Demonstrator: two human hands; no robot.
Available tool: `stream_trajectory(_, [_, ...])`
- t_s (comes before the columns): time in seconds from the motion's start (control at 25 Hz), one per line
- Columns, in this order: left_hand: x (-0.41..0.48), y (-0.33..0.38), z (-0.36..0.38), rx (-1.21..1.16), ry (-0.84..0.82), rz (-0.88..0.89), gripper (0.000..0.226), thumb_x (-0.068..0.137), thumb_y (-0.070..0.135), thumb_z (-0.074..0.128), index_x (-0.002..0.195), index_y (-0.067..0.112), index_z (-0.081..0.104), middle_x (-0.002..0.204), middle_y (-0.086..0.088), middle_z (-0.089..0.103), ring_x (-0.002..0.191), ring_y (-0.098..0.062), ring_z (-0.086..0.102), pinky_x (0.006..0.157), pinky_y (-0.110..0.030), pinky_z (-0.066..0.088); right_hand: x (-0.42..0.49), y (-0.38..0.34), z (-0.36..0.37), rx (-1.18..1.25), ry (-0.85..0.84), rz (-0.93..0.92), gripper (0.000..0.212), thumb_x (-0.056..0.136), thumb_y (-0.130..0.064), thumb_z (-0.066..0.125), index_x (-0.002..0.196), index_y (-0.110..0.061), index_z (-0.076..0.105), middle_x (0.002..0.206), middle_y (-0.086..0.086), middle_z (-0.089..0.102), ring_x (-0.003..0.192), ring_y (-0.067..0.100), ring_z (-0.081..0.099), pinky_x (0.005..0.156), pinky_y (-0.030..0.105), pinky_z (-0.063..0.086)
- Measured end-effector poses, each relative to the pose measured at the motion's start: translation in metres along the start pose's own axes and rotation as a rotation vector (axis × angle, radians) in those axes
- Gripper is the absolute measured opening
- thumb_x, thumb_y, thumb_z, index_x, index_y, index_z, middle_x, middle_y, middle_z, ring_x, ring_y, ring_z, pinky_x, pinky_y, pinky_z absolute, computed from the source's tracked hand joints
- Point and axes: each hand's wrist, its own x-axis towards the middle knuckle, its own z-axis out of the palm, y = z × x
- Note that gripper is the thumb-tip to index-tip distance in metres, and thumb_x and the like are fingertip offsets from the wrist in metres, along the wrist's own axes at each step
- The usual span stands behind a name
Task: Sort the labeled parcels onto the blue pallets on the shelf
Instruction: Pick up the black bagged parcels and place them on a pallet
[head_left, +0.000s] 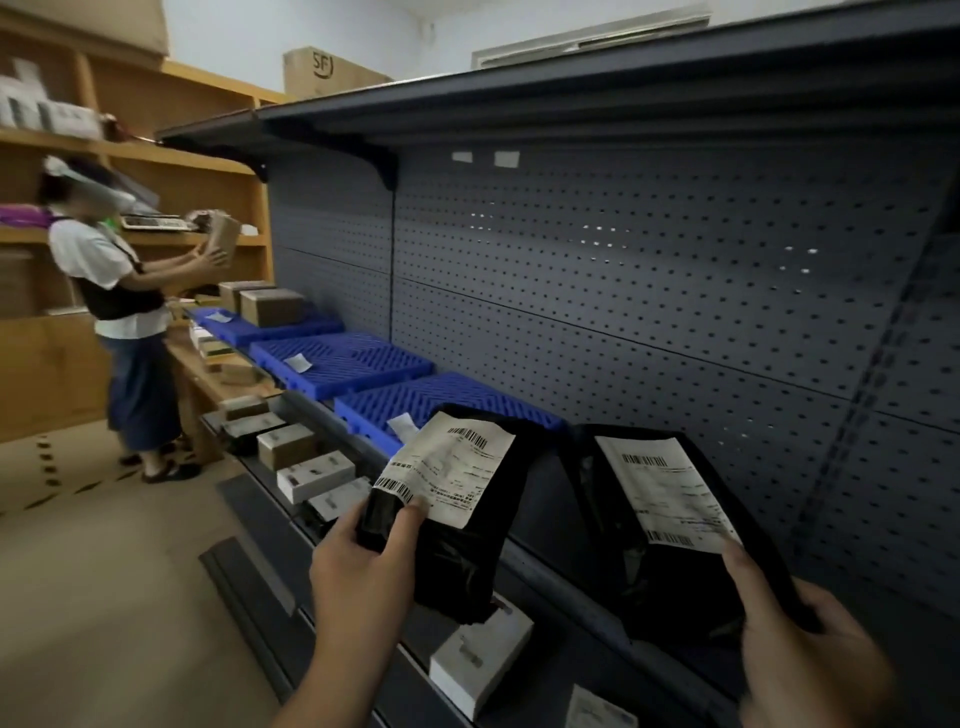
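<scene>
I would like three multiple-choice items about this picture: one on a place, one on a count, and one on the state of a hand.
1. Which blue pallet carries the brown boxes?
A. the farthest one
B. the middle one
C. the nearest one

2. How many black parcels does the camera wearer hold?
A. one
B. two
C. four

3. The left hand is
A. hanging free
B. lying flat on the shelf
C. holding a parcel

Answers:
1 A: the boxes stand on the farthest blue pallet.
2 B: the left black parcel is in the left hand and the right black parcel is in the right hand.
3 C: its fingers curl round the parcel's lower end.
</scene>
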Motion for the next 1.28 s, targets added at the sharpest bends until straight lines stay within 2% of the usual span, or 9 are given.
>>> stream_trajectory(0.12, [0.046, -0.008, -0.001, 0.006, 0.042, 0.002, 0.011, 0.081, 0.036, 0.081, 0.086, 0.027, 0.078, 0.080, 0.009, 0.078, 0.082, -0.014, 0.075, 0.076, -0.042, 0.060, 0.004, 0.004, 0.052, 0.042, -0.036, 0.007, 0.040, 0.065, -0.059, 0.088, 0.078, -0.025, 0.073, 0.064, 0.007, 0.068, 0.051, 0.028, 0.058, 0.049, 0.027, 0.050])
stream_trajectory(0.2, [0.078, -0.011, 0.005, -0.003, 0.036, 0.001, 0.003, 0.082, 0.034, 0.080, 0.082, 0.032, 0.078, 0.080, 0.011, 0.079, 0.078, -0.010, 0.075, 0.074, -0.041, 0.060, 0.013, 0.008, 0.090, 0.056, -0.061, 0.017, 0.041, 0.066, -0.059, 0.087, 0.080, -0.024, 0.072, 0.066, 0.010, 0.068, 0.051, 0.027, 0.058, 0.045, 0.028, 0.051])
stream_trajectory(0.32, [0.120, -0.005, 0.013, -0.016, -0.003, 0.030, 0.017, 0.083, 0.032, 0.080, 0.077, 0.047, 0.076, 0.077, 0.017, 0.078, 0.069, 0.000, 0.073, 0.065, -0.031, 0.055, 0.023, 0.008, 0.142, 0.144, -0.047, 0.003, 0.034, 0.070, -0.048, 0.089, 0.080, -0.020, 0.073, 0.073, 0.009, 0.070, 0.063, 0.022, 0.062, 0.059, 0.031, 0.054])
stream_trajectory(0.52, [0.208, -0.007, 0.023, -0.024, -0.019, 0.025, 0.010, 0.083, 0.035, 0.080, 0.076, 0.029, 0.076, 0.073, 0.010, 0.077, 0.068, -0.007, 0.073, 0.068, -0.034, 0.055, 0.034, 0.016, 0.210, 0.235, 0.016, -0.030, 0.029, 0.067, -0.047, 0.091, 0.076, -0.025, 0.074, 0.068, -0.011, 0.075, 0.061, 0.003, 0.072, 0.046, 0.016, 0.051])
stream_trajectory(0.68, [0.287, -0.028, 0.041, -0.064, -0.128, 0.018, 0.014, 0.083, 0.036, 0.078, 0.078, 0.023, 0.074, 0.073, 0.012, 0.077, 0.065, -0.004, 0.072, 0.062, -0.027, 0.050, 0.036, 0.030, 0.262, 0.234, 0.131, -0.094, 0.025, 0.072, -0.039, 0.090, 0.076, -0.022, 0.073, 0.067, -0.017, 0.075, 0.062, 0.000, 0.072, 0.049, 0.010, 0.050])
stream_trajectory(0.92, [0.380, -0.066, 0.064, -0.085, -0.359, -0.002, 0.008, 0.085, 0.035, 0.077, 0.083, 0.029, 0.074, 0.078, 0.020, 0.077, 0.069, 0.000, 0.073, 0.053, -0.015, 0.053, 0.009, 0.048, 0.320, 0.173, 0.447, -0.094, 0.028, 0.072, -0.039, 0.091, 0.075, -0.018, 0.071, 0.056, -0.008, 0.069, 0.049, -0.006, 0.063, 0.045, 0.012, 0.047])
stream_trajectory(1.12, [0.402, -0.083, 0.076, -0.069, -0.482, -0.049, 0.006, 0.084, 0.042, 0.075, 0.082, 0.036, 0.075, 0.081, 0.019, 0.077, 0.075, -0.002, 0.074, 0.070, -0.029, 0.056, -0.013, 0.050, 0.336, 0.090, 0.582, -0.121, 0.028, 0.074, -0.035, 0.090, 0.074, -0.015, 0.071, 0.064, -0.006, 0.069, 0.046, -0.010, 0.060, 0.042, 0.005, 0.042])
stream_trajectory(1.2, [0.401, -0.084, 0.077, -0.055, -0.517, -0.057, 0.001, 0.083, 0.045, 0.074, 0.082, 0.045, 0.074, 0.080, 0.020, 0.077, 0.072, 0.000, 0.073, 0.068, -0.030, 0.056, -0.017, 0.050, 0.341, 0.066, 0.593, -0.117, 0.028, 0.072, -0.036, 0.091, 0.073, -0.016, 0.071, 0.061, -0.007, 0.069, 0.048, -0.009, 0.062, 0.042, 0.005, 0.042])
stream_trajectory(1.28, [0.401, -0.083, 0.078, -0.025, -0.522, -0.057, 0.011, 0.083, 0.047, 0.074, 0.076, 0.054, 0.071, 0.076, 0.024, 0.074, 0.068, 0.001, 0.072, 0.066, -0.030, 0.055, -0.019, 0.051, 0.345, 0.053, 0.583, -0.103, 0.029, 0.072, -0.037, 0.091, 0.074, -0.016, 0.072, 0.058, -0.008, 0.071, 0.052, -0.006, 0.066, 0.044, 0.007, 0.046])
